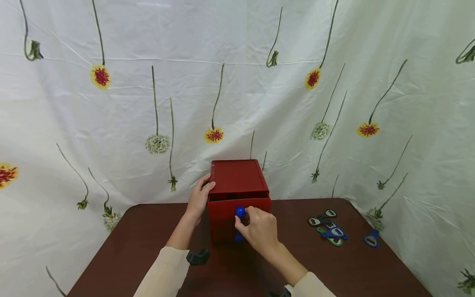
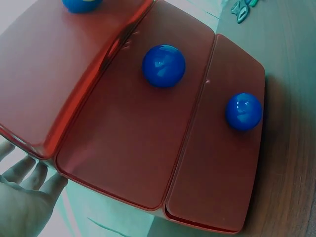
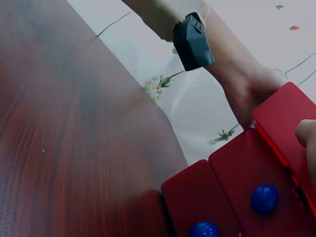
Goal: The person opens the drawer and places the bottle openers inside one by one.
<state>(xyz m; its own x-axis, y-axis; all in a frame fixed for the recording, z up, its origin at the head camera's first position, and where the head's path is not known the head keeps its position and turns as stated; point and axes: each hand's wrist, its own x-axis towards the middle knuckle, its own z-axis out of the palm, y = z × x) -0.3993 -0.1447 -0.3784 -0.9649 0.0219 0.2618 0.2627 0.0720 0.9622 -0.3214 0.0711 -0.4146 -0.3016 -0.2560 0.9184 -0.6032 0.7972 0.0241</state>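
A small red chest of drawers (image 1: 238,176) stands on the dark table, with a round blue knob on each drawer. Its top drawer (image 1: 222,212) sticks out a little, leaving a narrow gap under the lid. The thumb and fingers of my right hand (image 1: 261,231) pinch the top blue knob (image 1: 240,212). My left hand (image 1: 198,200) rests against the chest's left side with its fingers extended. In the left wrist view the middle knob (image 2: 164,65) and bottom knob (image 2: 244,111) show on drawers that look closed.
Several bottle openers (image 1: 335,233), in black, blue and green, lie in a pile on the right of the table (image 1: 156,231). One blue bottle opener (image 1: 372,238) lies apart near the right edge. A white flowered cloth (image 1: 237,95) hangs behind.
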